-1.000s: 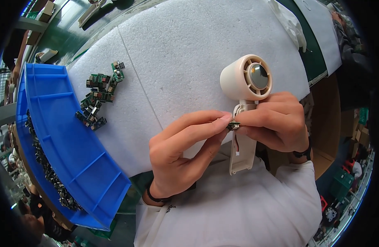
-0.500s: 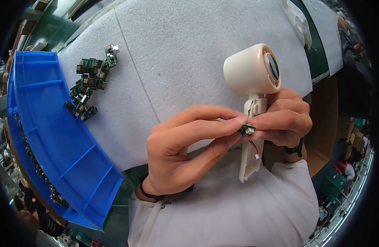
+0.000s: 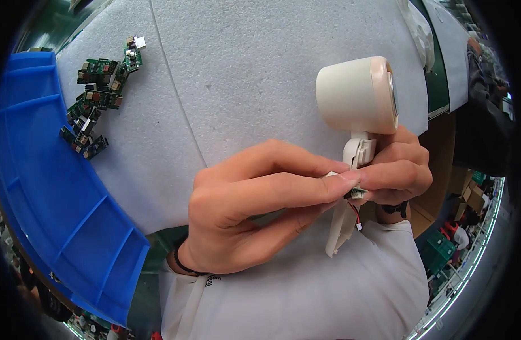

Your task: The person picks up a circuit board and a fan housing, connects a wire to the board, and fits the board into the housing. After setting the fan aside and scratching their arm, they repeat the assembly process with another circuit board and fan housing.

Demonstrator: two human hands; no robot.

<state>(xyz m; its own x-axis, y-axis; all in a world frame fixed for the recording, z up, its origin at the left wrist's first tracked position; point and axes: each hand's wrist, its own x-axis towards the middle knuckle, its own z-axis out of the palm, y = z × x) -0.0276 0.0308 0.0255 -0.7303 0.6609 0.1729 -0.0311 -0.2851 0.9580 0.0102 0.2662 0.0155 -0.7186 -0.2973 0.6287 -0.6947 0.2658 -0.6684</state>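
Note:
My left hand (image 3: 237, 212) pinches a small green circuit board (image 3: 358, 194) between thumb and fingertips, its white connector showing below the fingers. Wrapped round the neck of a cream handheld fan (image 3: 351, 96) is my right hand (image 3: 405, 164), its thumb and fingertip touching the same board. The fan's handle (image 3: 339, 229) is opened up and slants down toward my shirt. A red and black wire with a white plug (image 3: 359, 226) dangles beside the handle. My fingers hide most of the board and the handle's upper part.
Several green circuit boards (image 3: 101, 99) lie in a loose pile on the white foam sheet (image 3: 226, 102). A blue plastic tray (image 3: 67, 209) curves along the left. At the right stands a cardboard box (image 3: 439, 181), with a white bag (image 3: 417, 34) beyond the fan.
The fan has turned so its round front faces further right. My left fingers have closed in over the board, covering more of it. The tray and board pile sit further left in view.

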